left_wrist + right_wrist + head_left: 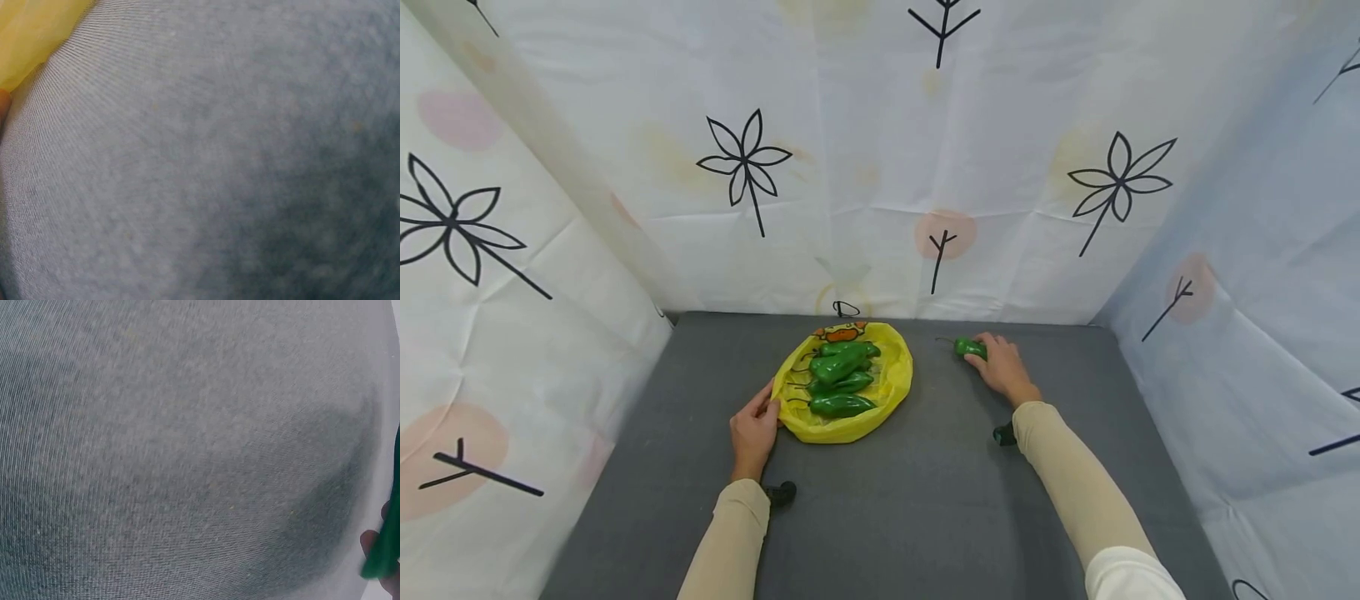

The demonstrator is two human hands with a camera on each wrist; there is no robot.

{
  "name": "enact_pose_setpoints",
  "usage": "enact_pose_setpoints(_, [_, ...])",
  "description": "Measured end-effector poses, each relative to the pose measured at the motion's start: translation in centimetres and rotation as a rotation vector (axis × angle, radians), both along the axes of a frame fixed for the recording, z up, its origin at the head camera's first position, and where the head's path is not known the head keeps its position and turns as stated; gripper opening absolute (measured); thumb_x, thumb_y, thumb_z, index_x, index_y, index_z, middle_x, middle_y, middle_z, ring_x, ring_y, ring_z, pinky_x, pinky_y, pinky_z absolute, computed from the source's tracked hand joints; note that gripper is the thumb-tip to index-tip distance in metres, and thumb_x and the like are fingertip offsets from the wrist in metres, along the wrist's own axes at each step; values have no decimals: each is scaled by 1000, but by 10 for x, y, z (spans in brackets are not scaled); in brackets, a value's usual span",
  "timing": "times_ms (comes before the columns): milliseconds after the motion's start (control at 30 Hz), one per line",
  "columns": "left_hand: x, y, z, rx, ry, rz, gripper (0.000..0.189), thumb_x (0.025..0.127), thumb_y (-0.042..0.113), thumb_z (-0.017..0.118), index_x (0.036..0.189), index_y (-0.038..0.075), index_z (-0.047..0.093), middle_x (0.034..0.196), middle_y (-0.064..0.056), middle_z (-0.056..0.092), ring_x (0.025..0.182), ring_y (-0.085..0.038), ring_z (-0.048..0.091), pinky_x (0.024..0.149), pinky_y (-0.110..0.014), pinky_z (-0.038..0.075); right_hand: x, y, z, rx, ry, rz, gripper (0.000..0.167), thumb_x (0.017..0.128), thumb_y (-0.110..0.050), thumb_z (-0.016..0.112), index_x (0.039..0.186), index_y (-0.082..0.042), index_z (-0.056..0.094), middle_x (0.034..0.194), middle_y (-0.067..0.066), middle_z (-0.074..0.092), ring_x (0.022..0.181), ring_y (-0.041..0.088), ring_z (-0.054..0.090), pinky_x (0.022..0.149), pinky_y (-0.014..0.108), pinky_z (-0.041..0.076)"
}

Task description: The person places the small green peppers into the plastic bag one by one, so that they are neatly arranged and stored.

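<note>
A yellow plastic bag (pixel 891 400), its rim rolled down into a round shape, lies toward the back of the grey table. Several long green peppers (pixel 842 406) with thin stems rest inside it. At the bag's left edge, my left hand (pixel 754 432) pinches the rim between thumb and fingers. To the right of the bag, my right hand (pixel 1002 367) grips a single green pepper (pixel 967 347), its stem pointing left. Part of that pepper (pixel 386 547) shows at the right edge of the right wrist view, seemingly raised off the table.
The grey table (pixel 895 517) runs back to a white curtain (pixel 865 167) printed with plants. More of this cloth hangs at the left and right sides. Dark wrist cameras (pixel 781 494) sit under both sleeves.
</note>
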State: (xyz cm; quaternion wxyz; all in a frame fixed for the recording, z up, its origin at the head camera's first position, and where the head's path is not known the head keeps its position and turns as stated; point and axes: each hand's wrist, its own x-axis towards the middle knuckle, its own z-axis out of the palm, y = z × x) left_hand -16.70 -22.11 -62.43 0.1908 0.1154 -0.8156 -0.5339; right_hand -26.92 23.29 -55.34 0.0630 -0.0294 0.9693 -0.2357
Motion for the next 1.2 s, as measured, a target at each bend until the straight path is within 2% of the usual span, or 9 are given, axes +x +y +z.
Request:
enact_pose_setpoints(367, [1,0,2,3,-14,3,36,98,19,66,133,26,70,97,-13,79,64,7,63,59,-11,52,-5,-7,7,-67,60,34,51,101,-38,62,143,-11,50,133,20,52,115,39,54,93,55,46])
enact_pose_setpoints(600, [0,0,4,4,-25,-2,36,98,19,66,133,24,70,96,-14,79,63,5,63,60,-11,52,-6,-14,18,-111,103,68,50,99,-33,68,141,-10,54,141,19,50,120,38,56,98,57,48])
enact_pose_setpoints(900, [1,1,4,1,-34,15,36,98,19,66,133,25,71,96,-13,79,61,6,62,59,-10,51,-3,-26,31,-130,147,128,47,100,-28,66,142,-10,56,139,18,55,117,35,58,98,56,47])
enact_pose_setpoints(1200, [1,0,4,-10,-53,17,37,98,19,65,134,27,70,98,-12,80,63,7,62,60,-9,50,1,-41,45,-164,156,134,44,100,-21,66,142,-12,57,137,16,57,116,34,58,98,54,48])
